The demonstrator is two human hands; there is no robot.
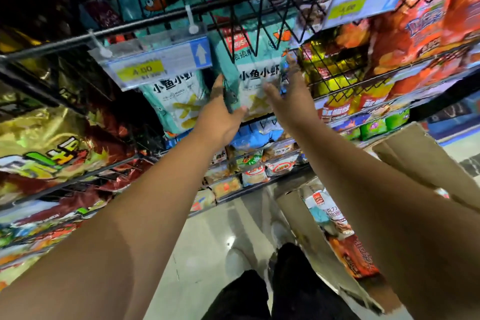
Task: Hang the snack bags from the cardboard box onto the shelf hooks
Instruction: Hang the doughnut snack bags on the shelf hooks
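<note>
Two bare arms were raised to the wire shelf rack [233,1], which was packed with snack packs from its left edge to its right edge. One cardboard box [415,156] was seen below the rack's right end with its flaps open, and at least two boxed packs [324,213] were counted inside it.

Two matching teal bags were counted in the rack's middle row. The teal snack bag [255,80] was held up against the wire at the rack's centre, and the second teal bag [174,106] was hung just beside it on the left. The held bag's lower left corner was gripped by the left hand [220,119], with the thumb laid on the front near the bottom edge and the fingers run up along the left side. The bag's right edge was touched by the right hand [288,96], whose fingers were kept straight and pointed upward. Whether the bag's top was caught on a hook could not be told.

Two price labels [155,65] were clipped to the rack's front bars.
</note>
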